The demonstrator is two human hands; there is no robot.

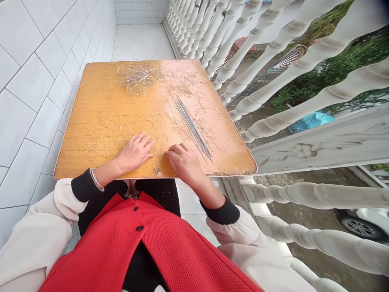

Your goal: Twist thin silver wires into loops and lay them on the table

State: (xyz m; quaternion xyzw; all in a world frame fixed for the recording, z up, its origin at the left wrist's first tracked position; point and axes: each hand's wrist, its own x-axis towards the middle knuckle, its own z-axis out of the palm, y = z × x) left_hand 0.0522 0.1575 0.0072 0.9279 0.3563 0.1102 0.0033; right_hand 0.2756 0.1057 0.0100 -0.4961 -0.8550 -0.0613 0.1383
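Fingers of the left hand (pixel 142 140): open and spread, lying flat over the edge of the wire loops (pixel 105 140), with the palm low.

Fingers of the right hand (pixel 174 149): curled downward at the table surface, tips tucked under the hand; a fine pale wire (pixel 189 134) seems to leave them toward 1 o'clock, but whether it is gripped I cannot tell.

Handling: a light, flat touch probably suits thin loops like these, since hard pressure could bend them or shift the neat rows.

Clothing: a silver bangle (pixel 96 180) circles the left wrist; a red waistcoat (pixel 121 247) and cream sleeves with black cuffs fill the foreground.

Table: an orange wood-grain top (pixel 77 138) with worn patches, directly ahead of the hands.

Wire: loops lie in rough rows at 10 o'clock; a bundle of straight wires (pixel 192 126) lies at 1 o'clock; a tangled wire heap (pixel 139 77) sits at 12 o'clock.

Hidden: fingertips of the right hand, and any loops under the left palm.

Surroundings: a white tiled wall (pixel 39 85) stands at 10 o'clock; a white balustrade (pixel 273 69) runs along 2 o'clock.
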